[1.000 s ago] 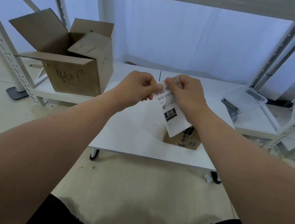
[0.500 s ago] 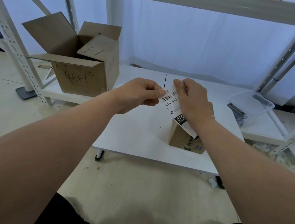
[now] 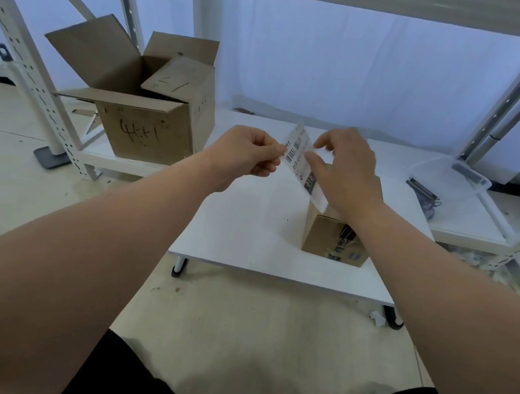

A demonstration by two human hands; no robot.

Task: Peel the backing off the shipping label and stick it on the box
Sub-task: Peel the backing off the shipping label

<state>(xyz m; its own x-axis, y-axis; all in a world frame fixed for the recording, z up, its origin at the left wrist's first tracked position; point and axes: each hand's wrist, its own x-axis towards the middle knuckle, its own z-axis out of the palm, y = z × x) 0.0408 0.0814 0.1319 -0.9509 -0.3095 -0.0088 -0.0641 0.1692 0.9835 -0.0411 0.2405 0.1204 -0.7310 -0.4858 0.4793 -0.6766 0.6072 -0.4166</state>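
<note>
Shipping label point(image 3: 302, 157) pinched by left hand point(image 3: 245, 154) and right hand point(image 3: 350, 172) over closed box point(image 3: 324, 237).

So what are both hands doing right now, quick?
Left hand: pinches the edge of the shipping label.
Right hand: pinches the shipping label too.

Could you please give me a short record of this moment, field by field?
left hand: pinches the shipping label by its left edge
right hand: pinches the label's right side
shipping label: held tilted over the small box, not stuck flat
small box: stands on the white table
shelf: open cardboard box at left, clear tub at right
</note>
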